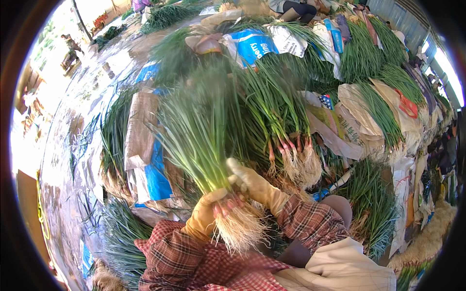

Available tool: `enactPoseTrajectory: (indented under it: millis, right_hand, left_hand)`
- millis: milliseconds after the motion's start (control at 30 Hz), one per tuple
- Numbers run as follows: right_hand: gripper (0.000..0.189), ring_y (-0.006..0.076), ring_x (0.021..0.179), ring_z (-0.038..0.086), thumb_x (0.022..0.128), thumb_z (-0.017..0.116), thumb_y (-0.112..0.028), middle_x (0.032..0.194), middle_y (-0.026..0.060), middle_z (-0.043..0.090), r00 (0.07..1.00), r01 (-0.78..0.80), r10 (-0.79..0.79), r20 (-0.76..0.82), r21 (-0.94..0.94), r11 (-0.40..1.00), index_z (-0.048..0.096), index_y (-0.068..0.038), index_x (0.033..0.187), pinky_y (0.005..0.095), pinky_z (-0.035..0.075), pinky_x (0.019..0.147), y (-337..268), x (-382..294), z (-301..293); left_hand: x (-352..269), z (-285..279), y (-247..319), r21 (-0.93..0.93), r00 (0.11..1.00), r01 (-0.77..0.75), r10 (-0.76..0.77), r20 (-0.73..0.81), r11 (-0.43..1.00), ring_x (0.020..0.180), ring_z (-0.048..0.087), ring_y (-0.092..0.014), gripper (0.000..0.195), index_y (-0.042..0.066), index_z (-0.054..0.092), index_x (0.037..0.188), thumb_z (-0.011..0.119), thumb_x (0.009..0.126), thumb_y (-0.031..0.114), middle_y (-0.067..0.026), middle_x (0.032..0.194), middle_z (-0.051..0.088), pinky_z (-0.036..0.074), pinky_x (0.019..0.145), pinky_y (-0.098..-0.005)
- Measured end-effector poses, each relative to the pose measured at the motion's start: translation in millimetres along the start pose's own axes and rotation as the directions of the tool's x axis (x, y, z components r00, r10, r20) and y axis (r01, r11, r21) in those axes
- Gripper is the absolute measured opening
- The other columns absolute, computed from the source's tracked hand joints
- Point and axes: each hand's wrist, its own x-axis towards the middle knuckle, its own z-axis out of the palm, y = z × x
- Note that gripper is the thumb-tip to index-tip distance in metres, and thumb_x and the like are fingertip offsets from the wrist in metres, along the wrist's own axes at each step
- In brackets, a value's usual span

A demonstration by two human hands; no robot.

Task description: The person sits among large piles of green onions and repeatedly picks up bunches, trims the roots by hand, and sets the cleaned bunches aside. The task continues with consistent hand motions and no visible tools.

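Note:
My left hand (206,214), in a yellowish glove, is closed round the lower stems of a bunch of green onions (204,152). The leaves point up and away from me, blurred at the tips; reddish bulb ends and pale stringy roots (240,225) hang below the glove. On the right side of the same bunch, my right hand (251,182), gloved too, has its fingers bent at the stems just above the bulbs; its hold is partly hidden. Just beyond it lie more green onions (287,134) with pink stem ends and pale roots.
Heaps of green onions (116,142) lie on both sides, many covered by woven sacks (142,127). A blue and white printed sack (255,43) lies farther out. Another person (296,11) sits at the top, and one more (71,51) is at the upper left. A corrugated metal wall (404,22) stands at the upper right.

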Motion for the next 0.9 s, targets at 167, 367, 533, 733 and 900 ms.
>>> enactPoseTrajectory:
  millis: [167,367,533,733,900]
  right_hand:
    - [0.039,0.0058,0.044,0.042,0.100,0.046,-0.044,0.064,-0.0048,0.052,0.980,0.102,-0.088,-0.180,0.070,0.992,0.058,-0.007,0.095,0.0219,0.033,0.035,-4.0,1.3,23.6]
    - [0.032,0.0082,0.046,0.046,0.101,0.045,-0.031,0.060,-0.0020,0.052,0.991,0.013,0.024,-0.135,0.265,0.964,0.059,-0.007,0.085,0.0222,0.037,0.041,-0.2,-3.4,28.2]
    - [0.031,0.0122,0.050,0.053,0.099,0.048,-0.028,0.061,0.0022,0.055,0.988,-0.068,0.088,-0.129,0.156,0.985,0.061,-0.006,0.082,0.0313,0.045,0.044,34.6,4.6,8.3]
    - [0.026,0.0288,0.068,0.065,0.090,0.055,-0.028,0.078,0.0119,0.067,0.937,0.324,-0.201,0.286,-0.926,0.194,0.067,-0.006,0.088,0.0413,0.054,0.060,74.0,-41.2,13.1]
    - [0.058,0.0241,0.072,0.067,0.088,0.056,-0.058,0.077,0.0149,0.067,0.873,0.249,0.457,0.171,-0.962,-0.116,0.067,-0.001,0.088,0.0428,0.053,0.062,62.6,-59.1,-8.5]
  left_hand:
    - [-1.8,0.4,-0.3,-0.120,0.999,0.001,-0.005,-0.033,0.993,0.102,0.062,-0.030,0.043,0.003,0.053,0.129,0.058,0.087,0.013,-0.0166,0.114,0.063,0.052,0.091,-0.0429]
    - [-2.0,1.2,-2.3,-0.340,0.991,-0.015,0.059,0.119,0.940,0.104,0.060,-0.030,0.042,0.002,0.052,0.126,0.062,0.085,0.007,-0.0149,0.118,0.061,0.049,0.094,-0.0422]
    - [-6.8,5.7,1.5,-0.201,1.000,0.012,-0.009,0.014,0.980,0.094,0.062,-0.025,0.035,0.002,0.053,0.118,0.060,0.084,0.006,-0.0104,0.106,0.062,0.050,0.090,-0.0394]
    - [-20.3,22.6,26.7,-0.266,0.972,-0.068,0.124,0.200,0.962,0.101,0.055,-0.023,0.051,0.002,0.046,0.125,0.066,0.079,0.003,-0.0083,0.107,0.055,0.049,0.092,-0.0363]
    - [-21.3,10.3,30.7,-0.233,0.983,-0.175,0.183,0.011,0.957,0.107,0.060,-0.023,0.061,0.001,0.036,0.141,0.063,0.087,0.011,-0.0190,0.126,0.054,0.052,0.094,-0.0378]
